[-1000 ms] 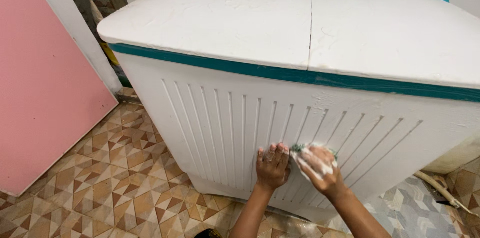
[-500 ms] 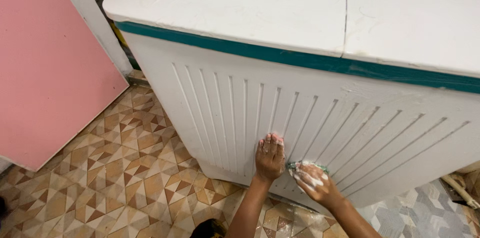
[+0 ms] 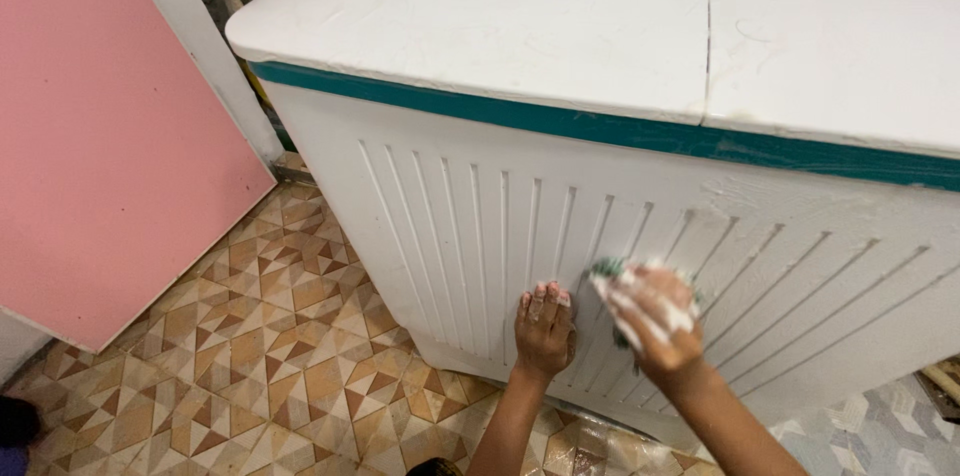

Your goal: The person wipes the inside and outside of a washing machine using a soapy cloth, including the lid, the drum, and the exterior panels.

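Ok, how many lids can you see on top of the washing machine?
2. The left lid covers the near corner above the person's left hand; the right lid sits beside it across a seam, running out of frame.

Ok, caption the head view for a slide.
Soapy right hand presses a green scrubbing sponge to a white ribbed washing machine; left hand rests flat beside it.

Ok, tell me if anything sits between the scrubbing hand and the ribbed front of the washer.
Nothing visible does. The right hand presses a soapy green sponge straight against the washer, on its ribbed front. The left hand lies flat on the panel just beside it, not in the way.
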